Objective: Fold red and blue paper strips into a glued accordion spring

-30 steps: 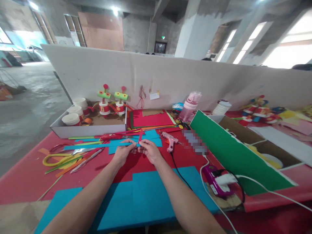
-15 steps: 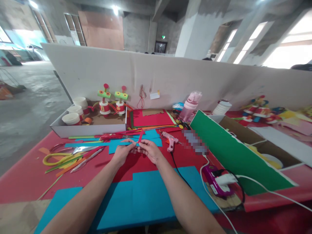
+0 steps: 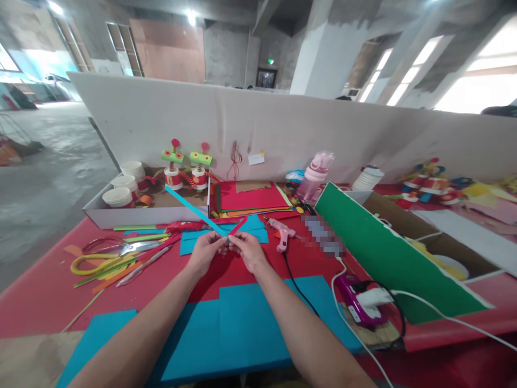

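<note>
My left hand (image 3: pixel 208 250) is closed in a pinch on the lower end of a long blue paper strip (image 3: pixel 194 209), which slants up to the left. With its fingertips together, my right hand (image 3: pixel 248 250) pinches a short red paper strip (image 3: pixel 238 226) that slants up to the right. The two strips come together in a V at my fingertips; the fingers hide how they join. Blue paper pieces (image 3: pixel 256 229) lie on the table just beyond my hands. A pink glue gun (image 3: pixel 280 233) rests to the right of them.
Scissors with yellow handles (image 3: pixel 91 264), a pen (image 3: pixel 141 268) and loose paper strips lie at the left. A white box (image 3: pixel 145 215) holds paper cups and two cup figures. A purple power strip (image 3: pixel 357 302) with cables and a green board (image 3: pixel 388 258) stand at the right.
The blue strip has swung up from lying low to the left and now points up-left. The red strip has tilted further to the right. My hands stay in nearly the same place.
</note>
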Action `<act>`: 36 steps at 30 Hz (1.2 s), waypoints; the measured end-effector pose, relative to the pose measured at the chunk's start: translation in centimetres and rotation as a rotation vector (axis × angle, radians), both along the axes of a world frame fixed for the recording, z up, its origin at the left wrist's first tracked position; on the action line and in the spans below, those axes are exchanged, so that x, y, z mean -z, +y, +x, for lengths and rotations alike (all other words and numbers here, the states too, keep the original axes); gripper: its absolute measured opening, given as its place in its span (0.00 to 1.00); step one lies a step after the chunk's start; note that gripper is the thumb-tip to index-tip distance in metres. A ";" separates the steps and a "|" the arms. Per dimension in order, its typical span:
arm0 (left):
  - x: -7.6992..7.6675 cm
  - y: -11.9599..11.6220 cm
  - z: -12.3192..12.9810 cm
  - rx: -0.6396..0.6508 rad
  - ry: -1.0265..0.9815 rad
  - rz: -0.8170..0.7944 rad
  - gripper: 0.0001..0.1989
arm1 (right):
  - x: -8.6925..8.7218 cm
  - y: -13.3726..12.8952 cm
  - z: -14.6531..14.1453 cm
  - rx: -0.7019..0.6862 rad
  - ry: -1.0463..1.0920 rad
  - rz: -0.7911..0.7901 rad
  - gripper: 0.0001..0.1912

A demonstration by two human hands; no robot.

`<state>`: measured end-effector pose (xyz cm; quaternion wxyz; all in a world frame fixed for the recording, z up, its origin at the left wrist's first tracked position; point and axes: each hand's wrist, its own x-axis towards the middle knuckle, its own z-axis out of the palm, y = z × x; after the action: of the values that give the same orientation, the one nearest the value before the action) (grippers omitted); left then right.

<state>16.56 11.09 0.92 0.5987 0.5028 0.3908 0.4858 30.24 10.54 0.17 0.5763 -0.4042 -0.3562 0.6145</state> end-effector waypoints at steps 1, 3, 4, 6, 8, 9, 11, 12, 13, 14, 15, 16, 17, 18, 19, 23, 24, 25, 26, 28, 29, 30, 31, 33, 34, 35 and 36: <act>0.0 0.0 0.0 -0.015 0.018 0.019 0.14 | 0.0 0.0 0.0 -0.015 0.005 -0.016 0.17; -0.2 0.1 -0.1 -0.018 0.054 0.047 0.14 | 0.0 0.1 0.2 -0.024 0.023 -0.046 0.18; -0.3 0.0 -0.1 -0.009 0.070 0.054 0.14 | -0.1 0.2 0.4 -0.016 0.039 -0.058 0.18; -0.6 0.0 -0.2 0.008 0.097 0.060 0.13 | -0.4 0.4 0.9 0.003 0.086 -0.065 0.18; -0.8 0.0 -0.3 0.010 0.118 0.065 0.13 | -0.8 0.6 1.7 0.009 0.126 -0.027 0.19; -0.9 0.0 -0.3 0.004 0.123 0.066 0.13 | -1.1 0.6 2.0 0.017 0.136 0.010 0.19; -0.9 0.1 -0.4 -0.006 0.117 0.059 0.12 | -1.6 0.7 2.7 0.057 0.138 0.098 0.20; -0.9 0.2 -0.5 -0.007 0.107 0.050 0.12 | -1.8 0.7 2.9 0.085 0.134 0.137 0.21; -0.8 0.2 -0.6 -0.006 0.092 0.039 0.12 | -2.0 0.7 3.0 0.108 0.131 0.165 0.22; -0.7 0.3 -0.6 -0.003 0.077 0.025 0.12 | -2.0 0.7 3.1 0.124 0.132 0.180 0.22; -0.7 0.3 -0.6 0.001 0.064 0.008 0.12 | -2.0 0.7 3.1 0.129 0.134 0.179 0.22; -0.6 0.4 -0.7 0.004 0.054 -0.010 0.13 | -1.8 0.7 2.9 0.122 0.136 0.163 0.22; -0.6 0.4 -0.7 0.007 0.048 -0.030 0.13 | -1.7 0.7 2.8 0.100 0.133 0.137 0.22; -0.6 0.4 -0.7 0.009 0.043 -0.049 0.13 | -1.4 0.7 2.6 0.064 0.123 0.107 0.22; -0.6 0.4 -0.7 0.010 0.041 -0.066 0.13 | -1.2 0.7 2.4 0.025 0.107 0.083 0.22; -0.7 0.4 -0.9 0.033 0.051 -0.110 0.14 | -0.4 0.7 1.8 -0.027 0.002 0.099 0.18; -0.8 0.4 -1.0 0.038 0.061 -0.117 0.14 | -0.3 0.7 1.6 -0.014 -0.033 0.111 0.16; -0.8 0.4 -1.0 0.042 0.070 -0.124 0.15 | -0.1 0.7 1.5 -0.003 -0.068 0.114 0.15; -0.8 0.4 -1.0 0.044 0.074 -0.128 0.15 | 0.0 0.7 1.4 0.004 -0.094 0.107 0.14; -0.9 0.4 -1.0 0.047 0.067 -0.130 0.15 | 0.2 0.6 1.1 0.005 -0.110 0.077 0.13; -0.8 0.3 -1.0 0.048 0.062 -0.127 0.16 | 0.3 0.6 0.9 0.004 -0.106 0.061 0.13; -0.8 0.3 -0.9 0.046 0.059 -0.124 0.16 | 0.3 0.5 0.8 0.001 -0.100 0.048 0.13; -0.8 0.3 -0.9 0.042 0.062 -0.121 0.16 | 0.3 0.4 0.6 -0.007 -0.097 0.038 0.13; -0.7 0.3 -0.8 0.031 0.072 -0.116 0.15 | 0.2 0.2 0.3 -0.023 -0.101 0.038 0.14; -0.7 0.3 -0.7 0.026 0.076 -0.115 0.15 | 0.1 0.1 0.2 -0.029 -0.104 0.045 0.14; -0.7 0.3 -0.7 0.020 0.078 -0.115 0.15 | 0.1 0.0 0.1 -0.032 -0.108 0.056 0.14; -0.7 0.2 -0.6 0.015 0.080 -0.115 0.15 | 0.0 0.0 0.1 -0.029 -0.115 0.069 0.15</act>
<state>15.94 11.32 1.57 0.6140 0.4895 0.4382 0.4375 30.31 10.52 0.17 0.5595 -0.4135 -0.4153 0.5861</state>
